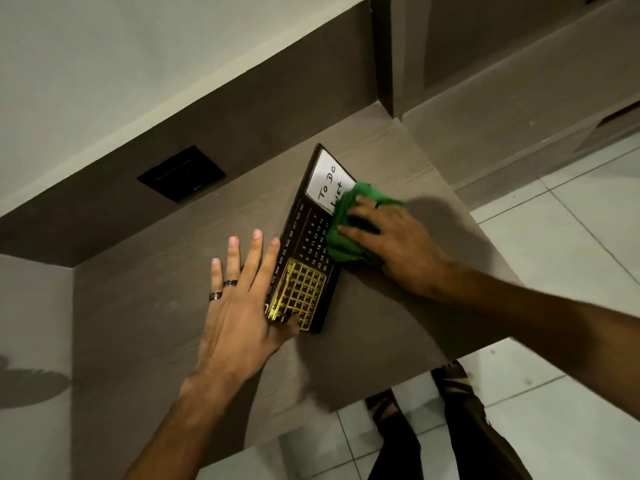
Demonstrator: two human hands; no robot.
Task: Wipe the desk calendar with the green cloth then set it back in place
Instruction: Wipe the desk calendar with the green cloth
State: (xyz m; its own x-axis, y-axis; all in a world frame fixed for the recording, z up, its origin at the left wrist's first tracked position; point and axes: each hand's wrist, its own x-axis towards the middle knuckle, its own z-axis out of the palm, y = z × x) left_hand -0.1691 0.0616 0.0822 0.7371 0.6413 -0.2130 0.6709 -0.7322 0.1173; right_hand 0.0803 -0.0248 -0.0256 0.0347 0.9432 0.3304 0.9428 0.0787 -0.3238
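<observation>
The desk calendar (pixel 304 258) lies flat on the grey-brown desk (pixel 173 306). It is a dark board with month names, date numbers, a gold grid slider and a white "To Do List" panel at its far end. My left hand (pixel 242 306) rests on its near left edge with fingers spread, the thumb pressing on the gold grid. My right hand (pixel 398 244) presses a bunched green cloth (pixel 343 237) onto the calendar's right side, covering part of the numbers and the white panel.
A black wall socket plate (pixel 181 173) sits on the dark back panel behind the desk. The desk's right and front edges drop to a white tiled floor (pixel 554 254). My legs and sandalled feet (pixel 450 410) stand below the front edge.
</observation>
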